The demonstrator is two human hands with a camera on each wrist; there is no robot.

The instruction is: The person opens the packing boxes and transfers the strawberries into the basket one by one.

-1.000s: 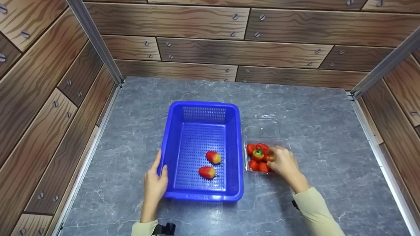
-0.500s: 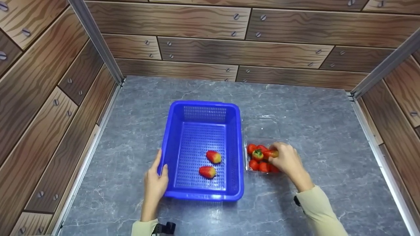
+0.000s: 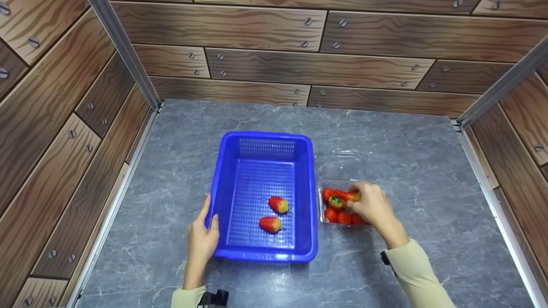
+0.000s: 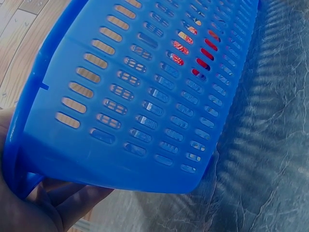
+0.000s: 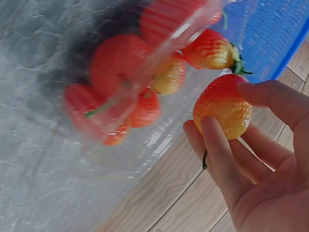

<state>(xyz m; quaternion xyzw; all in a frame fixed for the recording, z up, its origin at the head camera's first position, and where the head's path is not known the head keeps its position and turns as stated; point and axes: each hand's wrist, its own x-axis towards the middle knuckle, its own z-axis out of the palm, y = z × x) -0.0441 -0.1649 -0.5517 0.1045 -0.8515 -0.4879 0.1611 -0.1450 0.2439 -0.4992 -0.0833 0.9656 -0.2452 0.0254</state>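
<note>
My left hand [image 3: 203,239] grips the left rim of a blue perforated plastic basket [image 3: 257,179]; in the left wrist view its fingers [image 4: 79,200] curl beneath the rim. On the basket's floor lie two red-and-yellow strawberries [image 3: 278,205], near its front right part. Over the clear plastic box to the right, my right hand [image 3: 374,205] pinches a strawberry [image 5: 222,108] between thumb and fingers, seen plainly in the right wrist view. Several more strawberries [image 3: 330,215] sit in the box, one with its green leafy top facing up. The hand hides the box's right side.
The clear box's lid [image 3: 341,167] lies folded back behind it, close to the basket's right wall. A grey marbled tabletop [image 3: 419,171] carries everything. Wood-patterned panels [image 3: 265,66] enclose the back and both sides, with metal strips at the corners.
The right hand has drawn a strawberry up from among the others and has shifted slightly right and away from me. The left hand and basket stay put.
</note>
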